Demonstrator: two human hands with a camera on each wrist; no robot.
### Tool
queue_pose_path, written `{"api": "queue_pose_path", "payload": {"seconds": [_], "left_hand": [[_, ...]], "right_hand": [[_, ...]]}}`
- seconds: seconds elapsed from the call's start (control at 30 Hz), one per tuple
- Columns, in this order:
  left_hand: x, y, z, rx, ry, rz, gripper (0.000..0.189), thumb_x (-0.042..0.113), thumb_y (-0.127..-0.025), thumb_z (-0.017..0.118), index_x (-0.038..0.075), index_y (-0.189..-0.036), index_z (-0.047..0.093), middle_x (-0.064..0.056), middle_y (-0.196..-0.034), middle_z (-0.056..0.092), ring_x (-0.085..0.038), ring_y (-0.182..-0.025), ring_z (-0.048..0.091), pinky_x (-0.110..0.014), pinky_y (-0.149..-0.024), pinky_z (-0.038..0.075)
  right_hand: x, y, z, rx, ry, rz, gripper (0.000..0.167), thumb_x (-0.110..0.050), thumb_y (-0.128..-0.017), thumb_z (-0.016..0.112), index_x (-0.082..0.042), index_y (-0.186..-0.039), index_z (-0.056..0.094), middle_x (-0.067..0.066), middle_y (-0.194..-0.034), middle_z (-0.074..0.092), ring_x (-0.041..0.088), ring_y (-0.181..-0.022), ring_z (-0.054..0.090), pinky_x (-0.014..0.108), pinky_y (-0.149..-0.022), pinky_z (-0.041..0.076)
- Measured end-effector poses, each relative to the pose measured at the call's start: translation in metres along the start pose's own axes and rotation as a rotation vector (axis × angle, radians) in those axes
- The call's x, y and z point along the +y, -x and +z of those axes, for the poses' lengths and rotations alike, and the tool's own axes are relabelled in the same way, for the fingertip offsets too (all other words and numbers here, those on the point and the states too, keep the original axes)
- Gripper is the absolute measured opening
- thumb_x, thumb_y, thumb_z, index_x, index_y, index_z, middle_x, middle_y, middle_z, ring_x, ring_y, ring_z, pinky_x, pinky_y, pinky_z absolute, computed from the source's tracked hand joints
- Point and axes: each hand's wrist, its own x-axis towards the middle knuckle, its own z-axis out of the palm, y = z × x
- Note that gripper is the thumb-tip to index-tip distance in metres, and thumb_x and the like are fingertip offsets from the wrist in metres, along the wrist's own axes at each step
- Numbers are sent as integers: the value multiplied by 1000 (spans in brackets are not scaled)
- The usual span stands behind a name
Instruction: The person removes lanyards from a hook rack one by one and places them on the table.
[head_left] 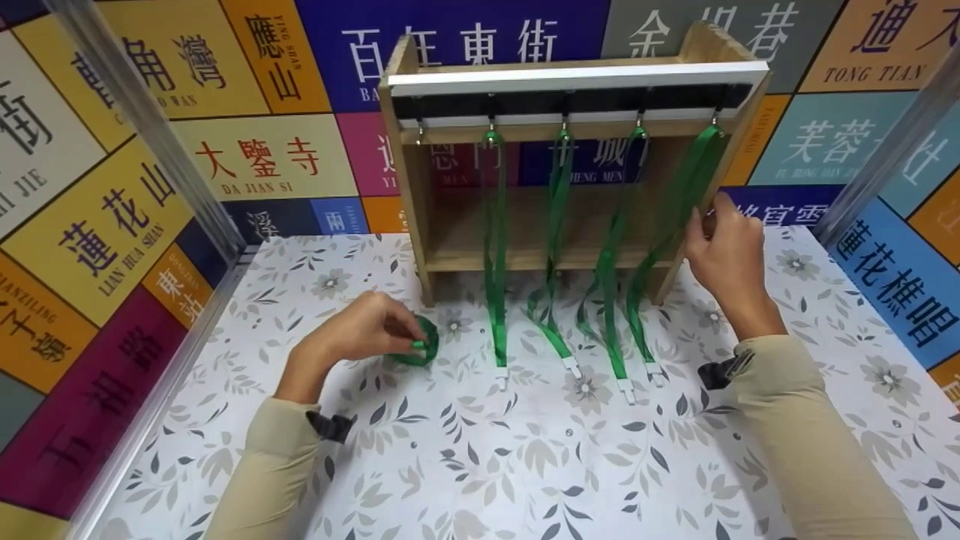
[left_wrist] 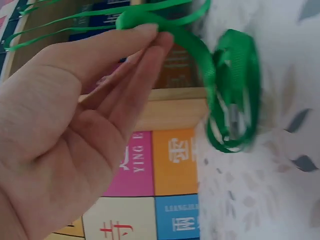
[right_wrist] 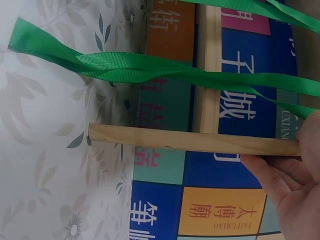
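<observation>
My left hand (head_left: 367, 326) pinches the end of a green lanyard (left_wrist: 240, 65) between thumb and fingertips. The rest of that lanyard lies in a loose coil on the table, its clip showing inside the loops in the left wrist view. With its fingers and thumb, my right hand (head_left: 727, 255) grips the right side panel (right_wrist: 190, 141) of a wooden rack (head_left: 574, 66). Several green lanyards (head_left: 496, 300) hang from hooks along the rack's black strip (head_left: 525, 103). Their white clips (head_left: 626, 390) reach down in front of the rack.
At the strip's left end is a metal hook (head_left: 420, 133), with the hung lanyards to its right. A white cloth (head_left: 525, 465) with a leaf and flower print covers the table. Colourful panels (head_left: 262, 157) with Chinese lettering stand behind and at both sides.
</observation>
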Motion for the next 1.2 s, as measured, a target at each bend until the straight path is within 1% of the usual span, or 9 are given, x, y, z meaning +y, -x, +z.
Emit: {"api": "queue_pose_path", "payload": {"seconds": [0.17, 0.3, 0.4, 0.53, 0.6, 0.83, 0.93, 1.1, 1.2], "left_hand": [[-10, 9, 3, -62, -140, -137, 19, -4, -87, 81, 10, -98, 88, -5, -96, 83, -15, -85, 71, -35, -82, 63], [-14, 14, 1, -89, -151, -181, 26, -6, -92, 71, 8, -107, 87, -8, -107, 83, -20, -95, 71, -44, -94, 63], [-13, 15, -2, -111, -136, -197, 35, -5, -92, 62, 7, -117, 84, -9, -114, 82, -21, -98, 69, -43, -94, 62], [-7, 14, -8, -76, -149, -220, 32, 1, -96, 62, 7, -121, 81, -10, -111, 81, -20, -91, 69, -40, -84, 62], [-1, 11, -10, -7, -171, -209, 25, 7, -99, 66, 6, -118, 81, -10, -106, 81, -21, -87, 68, -41, -82, 62], [43, -15, -4, 313, -208, -123, 17, 17, -103, 70, 7, -112, 81, -7, -97, 80, -22, -83, 72, -39, -79, 66], [67, -31, -2, 490, -189, -26, 17, 17, -105, 69, 7, -113, 80, -8, -99, 80, -22, -85, 73, -35, -79, 66], [98, -59, -4, 857, -155, 185, 19, 16, -107, 66, 5, -117, 78, -10, -109, 81, -21, -94, 76, -30, -87, 66], [114, -74, -6, 1004, -100, 279, 21, 19, -107, 69, 3, -119, 77, -11, -110, 79, -20, -98, 76, -29, -91, 65]], "right_hand": [[0, 0, -2, -21, -12, 16, 36, -28, -112, 53, 6, -119, 65, 31, -98, 75, 44, -86, 74, 1, -65, 32], [0, 0, -3, -13, -14, 19, 36, -27, -112, 53, 6, -118, 65, 31, -98, 74, 44, -88, 74, 3, -66, 34], [0, 0, -3, -7, -14, 20, 37, -27, -112, 53, 7, -118, 64, 32, -101, 75, 46, -90, 74, 17, -72, 51], [-1, 0, -1, -25, -23, 35, 39, -28, -113, 51, 8, -122, 63, 34, -107, 75, 49, -97, 75, 57, -85, 65], [-1, 0, -1, -31, -33, 39, 39, -28, -113, 51, 8, -123, 63, 35, -110, 74, 50, -100, 75, 65, -89, 62], [-1, 1, -1, -26, -40, 34, 38, -27, -113, 53, 8, -124, 63, 35, -114, 74, 52, -105, 75, 66, -94, 62], [-1, 1, -1, -22, -42, 33, 38, -27, -113, 53, 8, -124, 63, 35, -115, 75, 52, -107, 75, 66, -95, 61], [-1, 0, -1, -32, -58, 34, 38, -27, -113, 54, 7, -127, 63, 34, -121, 74, 51, -111, 76, 66, -97, 61], [-2, 0, -2, -36, -61, 34, 38, -27, -112, 54, 7, -127, 63, 34, -122, 74, 51, -111, 76, 66, -97, 61]]}}
